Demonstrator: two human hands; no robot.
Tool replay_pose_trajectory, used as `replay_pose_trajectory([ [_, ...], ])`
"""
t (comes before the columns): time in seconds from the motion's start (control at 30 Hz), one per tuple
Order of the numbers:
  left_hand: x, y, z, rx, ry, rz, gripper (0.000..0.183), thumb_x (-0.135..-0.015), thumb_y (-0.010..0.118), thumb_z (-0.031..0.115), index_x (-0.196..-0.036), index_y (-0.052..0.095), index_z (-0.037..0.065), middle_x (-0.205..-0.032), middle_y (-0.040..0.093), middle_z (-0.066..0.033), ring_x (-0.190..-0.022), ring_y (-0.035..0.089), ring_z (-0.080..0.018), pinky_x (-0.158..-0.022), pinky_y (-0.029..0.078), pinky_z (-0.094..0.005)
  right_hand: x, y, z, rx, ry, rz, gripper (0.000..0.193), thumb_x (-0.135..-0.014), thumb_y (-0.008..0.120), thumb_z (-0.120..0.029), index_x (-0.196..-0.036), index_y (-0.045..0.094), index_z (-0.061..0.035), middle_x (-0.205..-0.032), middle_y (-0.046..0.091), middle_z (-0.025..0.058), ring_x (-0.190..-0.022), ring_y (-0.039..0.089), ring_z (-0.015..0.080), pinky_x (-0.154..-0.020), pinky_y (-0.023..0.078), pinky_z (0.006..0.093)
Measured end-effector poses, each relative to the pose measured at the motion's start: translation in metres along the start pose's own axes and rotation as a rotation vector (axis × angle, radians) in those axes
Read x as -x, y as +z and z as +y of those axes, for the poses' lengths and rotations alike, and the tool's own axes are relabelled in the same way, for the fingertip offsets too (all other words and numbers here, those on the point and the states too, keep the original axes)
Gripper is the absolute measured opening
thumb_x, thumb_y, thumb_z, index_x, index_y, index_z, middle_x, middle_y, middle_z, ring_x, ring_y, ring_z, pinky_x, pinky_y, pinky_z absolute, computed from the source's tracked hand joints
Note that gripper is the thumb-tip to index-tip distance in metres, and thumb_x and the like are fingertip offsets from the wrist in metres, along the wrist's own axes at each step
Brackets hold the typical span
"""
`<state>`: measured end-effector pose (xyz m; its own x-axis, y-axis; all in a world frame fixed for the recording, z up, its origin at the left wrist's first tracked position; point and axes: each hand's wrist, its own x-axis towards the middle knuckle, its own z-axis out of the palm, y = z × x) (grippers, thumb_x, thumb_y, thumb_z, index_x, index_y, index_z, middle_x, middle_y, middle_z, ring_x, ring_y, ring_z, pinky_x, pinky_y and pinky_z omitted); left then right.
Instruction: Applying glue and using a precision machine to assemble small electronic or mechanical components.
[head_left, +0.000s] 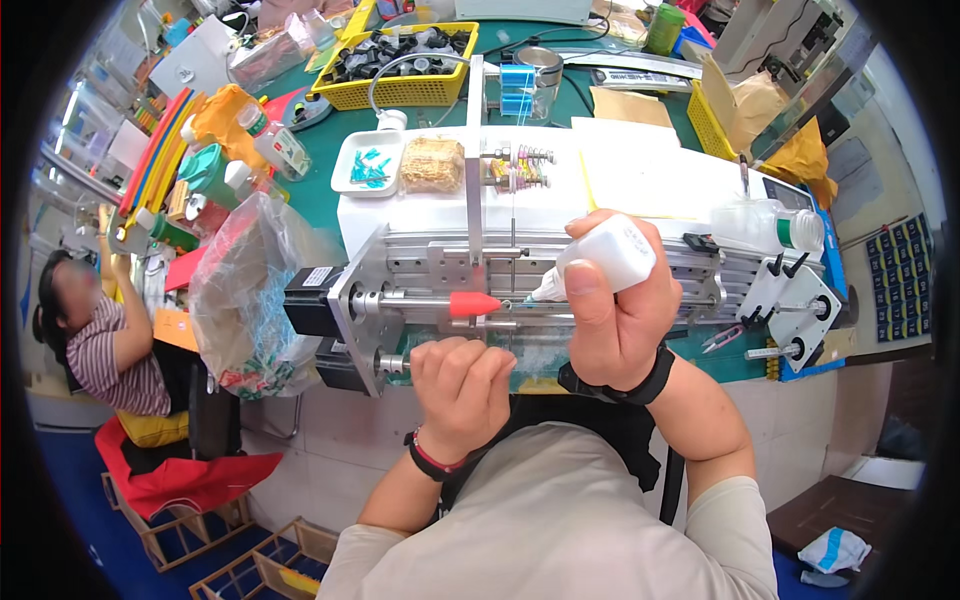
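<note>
My right hand (pixel 625 310) grips a small white squeeze bottle (pixel 618 252), tilted so that its narrow nozzle points left and down. The nozzle tip is close to the point of a red cone (pixel 472 304) on the metal shaft (pixel 415 301) of a bench winding machine; whether it touches anything there cannot be made out. Just below the cone, my left hand (pixel 462 385) is closed with its fingers curled together, and what they hold, if anything, is hidden. Above, blue thread spools (pixel 517 90) sit on an upright metal bracket (pixel 475 150), with springs and tension discs (pixel 518 167) beneath.
Left of the machine's black motor (pixel 313 300) hangs a clear plastic bag (pixel 250 285) with blue scraps. Behind stand a white tray of small blue pieces (pixel 367 165) and a yellow basket of black parts (pixel 400 70). Tweezers (pixel 722 339) lie at right. Another person (pixel 110 320) sits far left.
</note>
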<state>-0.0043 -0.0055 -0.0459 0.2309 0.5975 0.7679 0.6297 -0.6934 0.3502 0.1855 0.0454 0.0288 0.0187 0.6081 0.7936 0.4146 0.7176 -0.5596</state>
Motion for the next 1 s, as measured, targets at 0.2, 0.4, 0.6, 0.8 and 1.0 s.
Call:
replay_pose_trajectory([
  [0.2,0.003,0.002,-0.001,-0.018,0.004,0.002,0.017,-0.088,0.081,0.007,-0.101,0.070,0.008,-0.100,0.062,-0.0073,-0.090,0.061,-0.0297,-0.084,0.044,-0.0435,0.001,-0.007,-0.003,0.006,-0.035,-0.010,0.031,-0.100,0.074,-0.010,-0.123,0.063,0.0084,-0.098,0.074,0.0115,-0.066,0.067,0.0168,-0.062,0.054,0.0295],
  [0.4,0.015,-0.005,-0.002,-0.011,-0.028,-0.025,0.026,-0.090,0.081,0.013,-0.113,0.070,0.010,-0.109,0.064,-0.0078,-0.099,0.063,-0.0306,-0.088,0.045,-0.0450,0.005,-0.010,-0.004,0.050,-0.065,0.016,0.033,-0.099,0.076,-0.012,-0.123,0.065,0.0081,-0.100,0.075,0.0133,-0.067,0.068,0.0182,-0.063,0.054,0.0297],
  [0.6,0.052,-0.025,-0.020,-0.032,0.048,0.093,0.044,-0.090,0.081,0.026,-0.128,0.066,0.013,-0.125,0.063,-0.0097,-0.112,0.063,-0.0328,-0.096,0.047,-0.0468,0.046,-0.033,-0.010,-0.110,0.045,0.090,0.033,-0.101,0.074,-0.017,-0.122,0.068,0.0072,-0.112,0.075,0.0152,-0.080,0.071,0.0171,-0.075,0.057,0.0294],
  [0.8,0.028,-0.027,-0.002,-0.158,0.040,-0.047,0.031,-0.077,0.093,0.009,-0.106,0.082,0.014,-0.110,0.064,-0.0055,-0.102,0.058,-0.0293,-0.086,0.047,-0.0399,0.075,-0.024,-0.017,-0.078,0.162,-0.008,0.033,-0.100,0.075,-0.018,-0.121,0.068,0.0070,-0.108,0.076,0.0147,-0.080,0.072,0.0175,-0.076,0.058,0.0303],
  [1.0,0.026,-0.039,0.001,-0.090,-0.176,-0.074,0.015,-0.085,0.085,0.003,-0.097,0.076,0.005,-0.097,0.064,-0.0080,-0.094,0.059,-0.0300,-0.082,0.047,-0.0415,0.079,-0.007,-0.012,-0.030,0.107,-0.063,0.031,-0.097,0.078,-0.014,-0.119,0.068,0.0061,-0.102,0.076,0.0152,-0.072,0.072,0.0243,-0.067,0.057,0.0328],
])
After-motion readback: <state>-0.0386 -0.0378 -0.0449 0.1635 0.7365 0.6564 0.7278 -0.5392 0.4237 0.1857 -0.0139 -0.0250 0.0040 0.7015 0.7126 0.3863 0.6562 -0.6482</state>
